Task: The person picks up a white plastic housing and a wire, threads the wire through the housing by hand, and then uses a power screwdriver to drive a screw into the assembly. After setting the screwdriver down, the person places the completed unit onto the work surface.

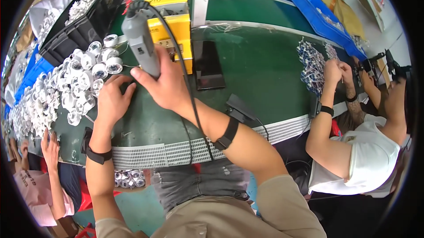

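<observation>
My right hand is wrapped round a grey electric screwdriver, held at a tilt over the bench, a black cable looping from its top. The driver's lower end is hidden by the hand. Close by on the left, my left hand is bent, with thumb and forefinger curled toward each other; whatever they pinch cannot be made out. Beyond its fingers lies a heap of round white lamp-like housings with clear faces and thin wires. A yellow screw-feeder-like machine stands just past the screwdriver.
A black tablet-like slab lies on the green bench. Near the front edge is a small black device. A black crate stands at left. On the right, a co-worker's hands work beside bundled wires; another person's hand is at left.
</observation>
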Demonstrator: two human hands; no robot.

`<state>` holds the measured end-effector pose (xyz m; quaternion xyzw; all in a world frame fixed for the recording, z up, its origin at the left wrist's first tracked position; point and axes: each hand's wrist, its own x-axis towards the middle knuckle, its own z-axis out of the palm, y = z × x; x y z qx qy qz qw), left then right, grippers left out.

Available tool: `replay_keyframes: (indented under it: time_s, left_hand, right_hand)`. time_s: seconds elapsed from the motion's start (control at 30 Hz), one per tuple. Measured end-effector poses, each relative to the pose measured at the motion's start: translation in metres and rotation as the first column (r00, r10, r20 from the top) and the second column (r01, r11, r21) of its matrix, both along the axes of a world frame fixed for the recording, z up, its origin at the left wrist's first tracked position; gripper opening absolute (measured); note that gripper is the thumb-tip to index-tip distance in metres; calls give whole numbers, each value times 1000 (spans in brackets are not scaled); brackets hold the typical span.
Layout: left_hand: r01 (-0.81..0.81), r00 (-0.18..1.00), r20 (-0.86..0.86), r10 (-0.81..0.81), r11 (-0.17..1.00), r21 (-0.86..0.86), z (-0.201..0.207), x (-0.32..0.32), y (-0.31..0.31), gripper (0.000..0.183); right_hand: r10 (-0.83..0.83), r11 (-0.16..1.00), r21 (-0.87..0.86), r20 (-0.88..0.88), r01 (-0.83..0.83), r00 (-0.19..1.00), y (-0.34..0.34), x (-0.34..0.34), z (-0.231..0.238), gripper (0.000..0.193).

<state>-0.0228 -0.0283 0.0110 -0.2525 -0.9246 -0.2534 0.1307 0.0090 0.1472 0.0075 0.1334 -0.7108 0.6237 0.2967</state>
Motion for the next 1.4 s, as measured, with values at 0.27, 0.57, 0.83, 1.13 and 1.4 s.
replay_keyframes:
  time_s: [0.27,0.57,0.83,1.13,1.4]
  left_hand:
    - [148,974,-184,-130,985,90,-2,16,7,10]
    - [466,675,-554,-488,864,-193,-6,45,43,22]
    - [634,568,-596,-568,764,-124,-4,50,64,23]
    - [664,745,-200,-636,736,133,-29,47,66,14]
    - [670,724,27,-689,712,210,-25,47,65,14]
  right_hand:
    - [-45,990,139,50,37,998,-5,2,5,53]
    - [-86,895,446,107,30,991,24,23,9,39]
    - [36,982,169,241,-79,970,40,46,10,18]
    - [180,954,149,402,-258,898,41,44,-7,21]
    - [146,957,131,552,-258,821,43,44,-13,29]
